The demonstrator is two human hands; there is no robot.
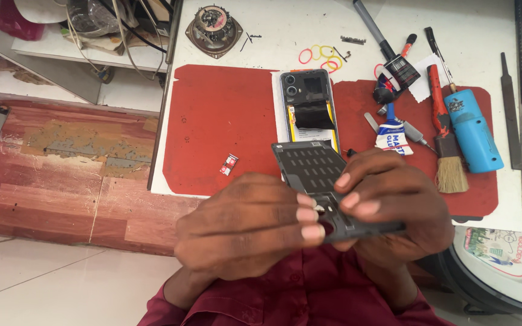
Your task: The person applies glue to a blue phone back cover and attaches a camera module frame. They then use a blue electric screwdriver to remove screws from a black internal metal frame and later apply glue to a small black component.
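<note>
Both my hands hold a dark grey phone frame panel (310, 166) above the near edge of the table. My left hand (246, 224) grips its near end from the left, fingertips on its inner face. My right hand (394, 202) grips the same end from the right. Beyond the panel an opened phone body (307, 105) lies on the red mat (225, 121), camera end away from me, with a black flap over its middle.
On the mat lie a small red-and-white card tray (229, 163), a glue tube (394, 136), a brush (445, 142) and a blue cylindrical tool (472, 130). Rubber bands (321, 55), a round speaker (214, 27) and a long file (510, 111) rest on the white table.
</note>
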